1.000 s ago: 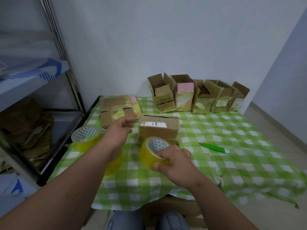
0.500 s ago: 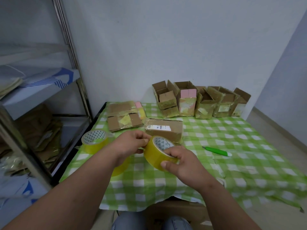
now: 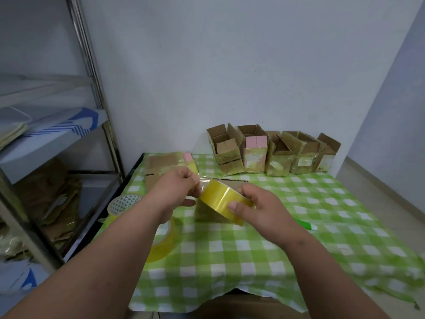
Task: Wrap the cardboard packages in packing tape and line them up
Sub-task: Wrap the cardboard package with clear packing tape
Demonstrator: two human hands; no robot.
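Yellow tape roll (image 3: 222,200) up off the table, gripped in the right hand (image 3: 257,207): thumb across the near face, fingers curled round the far rim. Loose clear end of the tape (image 3: 203,183) drawn off the roll's top toward the left, pinched between thumb and fingers of the left hand (image 3: 176,192), which sits just beside the roll. Right under both hands, a flat cardboard box (image 3: 212,212) lying on the green checked cloth (image 3: 253,254), mostly hidden by roll and knuckles; top edge showing just past the fingers. Beyond the left hand, a low stack of flattened packages (image 3: 161,163) wrapped in glossy tape, pink edge at its far right corner. Farther out, past both hands along the wall, a row of five upright boxes (image 3: 271,154), flaps open, touching side by side, sides shiny with tape; second from the left showing pink inside. Below the left forearm, a second roll (image 3: 162,244) lying flat on the cloth, partly covered by the arm. To the left of that wrist, a third roll (image 3: 123,204) with a triangle-patterned core, at the table's edge. Just right of the right wrist, a green cutter (image 3: 307,224) on the cloth, partly behind the hand. Far left, a metal shelf (image 3: 92,72) with cardboard scraps on its lower level.
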